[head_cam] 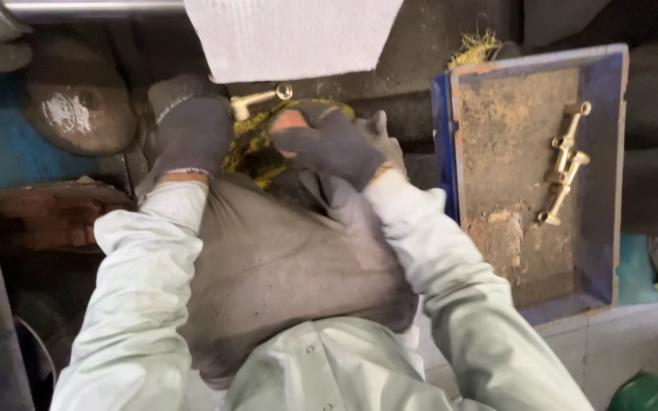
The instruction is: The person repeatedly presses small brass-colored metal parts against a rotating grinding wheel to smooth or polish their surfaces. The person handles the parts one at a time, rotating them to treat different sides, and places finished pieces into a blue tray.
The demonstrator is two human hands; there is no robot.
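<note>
Both my hands wear dark grey gloves and sit close together over a grey cloth on my lap. My left hand (192,125) grips a small brass fitting (259,100) whose ringed end sticks out to the right. My right hand (329,141) presses a yellow-green rag (251,144) against that fitting. The part of the fitting inside the glove and rag is hidden.
A blue tray (603,175) dusted with brown grit stands at the right, with a few brass fittings (563,164) lying in it. A white cloth (291,34) hangs at the top. A round dark metal disc (78,106) sits at the left. Tiled floor shows at bottom right.
</note>
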